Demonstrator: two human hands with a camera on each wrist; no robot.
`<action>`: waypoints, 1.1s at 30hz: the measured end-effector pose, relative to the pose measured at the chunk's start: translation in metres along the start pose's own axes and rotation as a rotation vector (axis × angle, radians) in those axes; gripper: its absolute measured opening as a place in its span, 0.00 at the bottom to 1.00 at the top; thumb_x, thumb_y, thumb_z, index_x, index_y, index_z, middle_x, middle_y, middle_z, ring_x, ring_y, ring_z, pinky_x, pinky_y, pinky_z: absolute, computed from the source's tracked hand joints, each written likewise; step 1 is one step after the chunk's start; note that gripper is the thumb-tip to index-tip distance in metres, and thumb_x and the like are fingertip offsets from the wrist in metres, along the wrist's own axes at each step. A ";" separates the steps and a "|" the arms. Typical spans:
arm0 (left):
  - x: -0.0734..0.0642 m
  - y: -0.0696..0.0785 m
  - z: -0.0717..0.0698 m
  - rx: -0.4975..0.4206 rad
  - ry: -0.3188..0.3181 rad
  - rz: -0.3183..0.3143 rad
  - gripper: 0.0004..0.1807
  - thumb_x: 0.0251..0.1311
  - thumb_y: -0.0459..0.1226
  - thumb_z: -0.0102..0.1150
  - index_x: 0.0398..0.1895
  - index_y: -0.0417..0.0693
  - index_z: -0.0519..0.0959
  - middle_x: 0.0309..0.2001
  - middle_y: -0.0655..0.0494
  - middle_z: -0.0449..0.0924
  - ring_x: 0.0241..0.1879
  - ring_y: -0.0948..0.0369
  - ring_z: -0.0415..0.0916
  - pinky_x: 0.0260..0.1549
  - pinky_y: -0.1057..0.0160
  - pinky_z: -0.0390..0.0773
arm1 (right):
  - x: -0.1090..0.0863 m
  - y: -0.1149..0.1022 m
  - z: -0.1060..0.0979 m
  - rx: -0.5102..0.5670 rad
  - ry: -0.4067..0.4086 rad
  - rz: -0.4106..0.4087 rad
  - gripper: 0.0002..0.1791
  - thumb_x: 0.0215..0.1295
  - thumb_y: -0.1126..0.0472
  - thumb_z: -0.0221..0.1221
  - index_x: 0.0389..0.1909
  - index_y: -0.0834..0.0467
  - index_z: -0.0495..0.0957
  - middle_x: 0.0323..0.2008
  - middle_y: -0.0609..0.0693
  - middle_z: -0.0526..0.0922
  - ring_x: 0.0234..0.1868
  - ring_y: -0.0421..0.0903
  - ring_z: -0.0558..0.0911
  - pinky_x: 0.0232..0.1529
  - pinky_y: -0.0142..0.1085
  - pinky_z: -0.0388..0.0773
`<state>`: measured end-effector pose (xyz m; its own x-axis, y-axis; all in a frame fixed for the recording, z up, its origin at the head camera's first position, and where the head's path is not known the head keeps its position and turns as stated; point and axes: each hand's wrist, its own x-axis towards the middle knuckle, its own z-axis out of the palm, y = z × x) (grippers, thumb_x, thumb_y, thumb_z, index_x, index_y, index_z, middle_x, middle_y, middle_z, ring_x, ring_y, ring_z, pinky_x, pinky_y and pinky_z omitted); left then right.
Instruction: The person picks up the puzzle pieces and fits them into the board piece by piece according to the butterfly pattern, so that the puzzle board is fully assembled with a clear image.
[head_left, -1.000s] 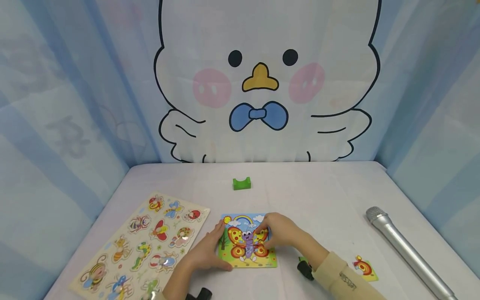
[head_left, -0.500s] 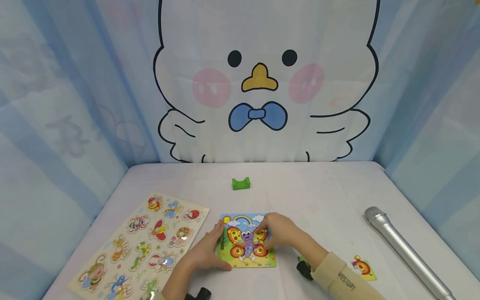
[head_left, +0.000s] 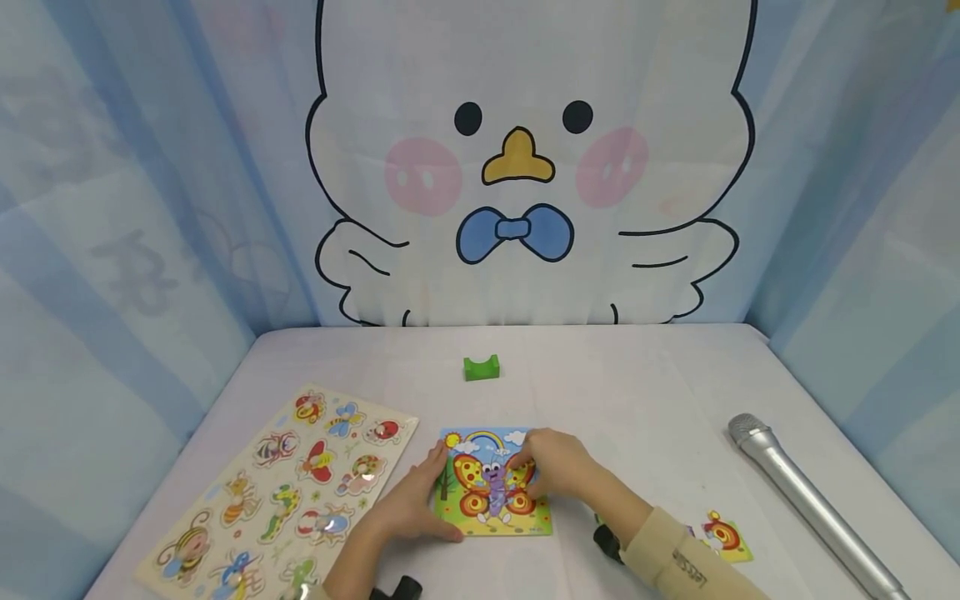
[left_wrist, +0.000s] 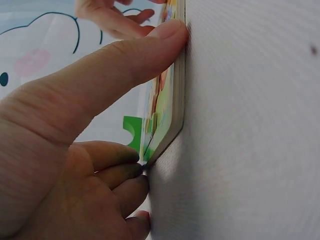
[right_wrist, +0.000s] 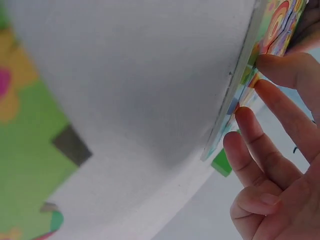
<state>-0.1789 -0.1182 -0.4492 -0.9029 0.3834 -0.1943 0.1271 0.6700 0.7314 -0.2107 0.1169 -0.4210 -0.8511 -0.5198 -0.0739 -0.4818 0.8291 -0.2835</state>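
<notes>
A square butterfly jigsaw puzzle [head_left: 495,521] lies on the white table. My left hand [head_left: 411,502] holds its near left corner, thumb along the front edge and fingers at the left side. In the left wrist view the thumb [left_wrist: 167,37] presses against the board's edge. My right hand [head_left: 558,462] has its thumb and fingertips on a puzzle piece at the butterfly's upper right wing, partly hidden under the fingers. In the right wrist view the right thumb [right_wrist: 277,67] and index finger [right_wrist: 270,95] come close together at the board's face.
At left lies a large board of insect pictures [head_left: 281,492]. A green notched block [head_left: 482,367] stands behind the puzzle. To the right are a loose puzzle piece [head_left: 726,536] and a silver microphone [head_left: 813,500]. Blurred green printed pieces [right_wrist: 30,150] lie near the right wrist.
The right hand has shifted very slightly on the upper right wing. The left hand stays at the puzzle's corner, and the puzzle keeps its place.
</notes>
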 end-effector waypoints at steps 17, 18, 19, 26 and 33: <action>-0.002 -0.001 0.000 0.007 0.003 0.026 0.65 0.27 0.47 0.77 0.69 0.34 0.48 0.70 0.41 0.41 0.68 0.44 0.40 0.64 0.43 0.43 | -0.015 0.023 -0.001 0.399 0.011 -0.060 0.22 0.43 0.59 0.70 0.44 0.58 0.81 0.37 0.46 0.81 0.31 0.44 0.72 0.29 0.30 0.71; -0.002 0.000 -0.001 0.006 0.002 0.025 0.65 0.27 0.47 0.77 0.69 0.34 0.48 0.70 0.41 0.41 0.68 0.44 0.40 0.64 0.43 0.43 | -0.017 0.025 -0.001 0.413 0.018 -0.070 0.22 0.43 0.60 0.70 0.44 0.59 0.81 0.38 0.47 0.81 0.31 0.44 0.73 0.29 0.29 0.71; -0.002 0.000 -0.001 0.004 0.001 0.025 0.65 0.27 0.47 0.77 0.69 0.34 0.48 0.70 0.41 0.41 0.68 0.44 0.40 0.64 0.43 0.43 | -0.020 0.027 -0.001 0.425 0.021 -0.073 0.22 0.43 0.60 0.70 0.44 0.60 0.81 0.38 0.48 0.81 0.32 0.44 0.73 0.29 0.29 0.71; -0.001 -0.001 0.000 0.005 0.000 0.021 0.64 0.27 0.47 0.77 0.69 0.34 0.49 0.70 0.40 0.42 0.68 0.43 0.41 0.64 0.42 0.44 | -0.041 0.039 -0.005 0.464 0.015 -0.035 0.22 0.45 0.59 0.69 0.45 0.57 0.80 0.41 0.47 0.81 0.34 0.45 0.72 0.30 0.31 0.71; -0.001 -0.001 -0.001 0.010 0.007 0.032 0.64 0.27 0.47 0.77 0.69 0.34 0.49 0.70 0.40 0.42 0.68 0.44 0.41 0.64 0.43 0.44 | -0.061 0.053 -0.009 0.476 0.023 -0.029 0.22 0.46 0.56 0.69 0.45 0.56 0.80 0.42 0.47 0.80 0.33 0.44 0.71 0.29 0.31 0.69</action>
<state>-0.1786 -0.1193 -0.4492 -0.9014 0.3997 -0.1663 0.1598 0.6641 0.7304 -0.1858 0.1946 -0.4224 -0.8455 -0.5325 -0.0401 -0.3609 0.6251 -0.6921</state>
